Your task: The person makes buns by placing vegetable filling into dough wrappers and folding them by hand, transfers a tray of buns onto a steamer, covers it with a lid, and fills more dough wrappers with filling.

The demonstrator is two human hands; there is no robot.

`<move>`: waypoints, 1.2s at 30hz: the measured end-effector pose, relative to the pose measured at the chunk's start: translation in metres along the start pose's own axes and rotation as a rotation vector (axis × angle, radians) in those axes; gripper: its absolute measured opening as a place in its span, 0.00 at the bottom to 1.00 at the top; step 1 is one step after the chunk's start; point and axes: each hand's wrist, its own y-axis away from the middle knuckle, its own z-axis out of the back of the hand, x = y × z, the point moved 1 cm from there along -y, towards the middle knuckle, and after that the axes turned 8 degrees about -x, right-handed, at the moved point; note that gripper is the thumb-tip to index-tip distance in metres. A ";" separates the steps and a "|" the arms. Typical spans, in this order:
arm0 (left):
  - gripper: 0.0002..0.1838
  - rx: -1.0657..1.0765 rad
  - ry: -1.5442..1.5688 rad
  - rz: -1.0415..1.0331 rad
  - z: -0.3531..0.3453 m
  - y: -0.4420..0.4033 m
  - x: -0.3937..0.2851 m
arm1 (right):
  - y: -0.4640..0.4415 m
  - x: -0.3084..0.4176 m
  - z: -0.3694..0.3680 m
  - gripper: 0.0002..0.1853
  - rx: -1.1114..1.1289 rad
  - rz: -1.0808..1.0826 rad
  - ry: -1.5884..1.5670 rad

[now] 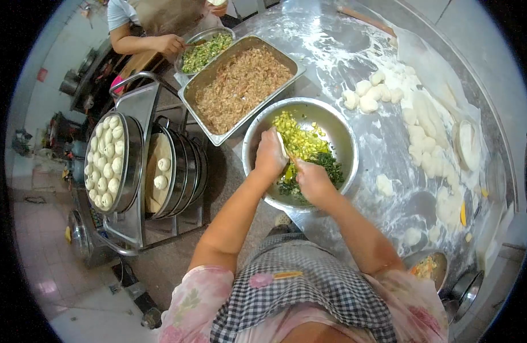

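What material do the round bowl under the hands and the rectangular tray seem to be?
Round bowl: probably stainless steel, smooth; silvery wall with bright reflections.
Rectangular tray: likely steel too, though aluminium is possible; grey metallic sheen along its rim.

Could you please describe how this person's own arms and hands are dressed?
The left sleeve and right sleeve are short and pale, with a pink floral print; the left also shows green leaves. Below them, no gloves, watch or bracelet shows on the left hand or right hand. Rings cannot be ruled out.
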 end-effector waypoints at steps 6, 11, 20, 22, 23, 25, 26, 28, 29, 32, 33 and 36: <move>0.30 -0.138 0.025 -0.005 0.004 -0.007 -0.004 | -0.025 -0.012 0.043 0.17 0.035 0.187 0.437; 0.27 -0.089 -0.043 -0.019 -0.006 -0.012 -0.001 | -0.042 -0.034 0.032 0.16 0.005 0.094 0.073; 0.29 -0.086 0.056 -0.054 0.005 -0.011 -0.007 | -0.004 -0.011 0.038 0.15 -0.022 0.158 0.212; 0.30 -0.053 0.061 -0.019 0.008 -0.010 -0.006 | -0.011 -0.020 0.047 0.14 -0.037 -0.093 0.258; 0.30 -0.045 0.038 -0.022 0.006 -0.007 -0.003 | -0.013 -0.023 0.047 0.14 -0.043 -0.221 0.276; 0.30 -0.029 -0.010 -0.038 -0.001 -0.007 0.002 | -0.014 -0.017 0.034 0.14 0.084 -0.219 0.063; 0.30 -0.020 -0.017 -0.041 0.000 -0.007 0.002 | -0.014 -0.014 0.023 0.14 0.149 -0.217 -0.044; 0.30 -0.001 -0.031 -0.046 0.004 -0.007 0.001 | -0.008 -0.009 0.001 0.14 0.027 -0.058 0.026; 0.30 -0.024 -0.021 -0.050 0.005 -0.009 0.000 | -0.005 -0.005 -0.004 0.14 -0.030 0.028 0.095; 0.30 -0.072 0.027 -0.024 0.009 -0.010 -0.004 | -0.010 -0.001 0.007 0.15 0.008 0.088 0.280; 0.30 -0.072 0.055 0.006 0.010 -0.010 -0.006 | -0.016 0.000 0.020 0.15 0.044 0.078 0.332; 0.33 -0.074 0.070 0.036 0.005 -0.014 -0.003 | -0.038 -0.028 0.039 0.16 -0.137 0.115 0.322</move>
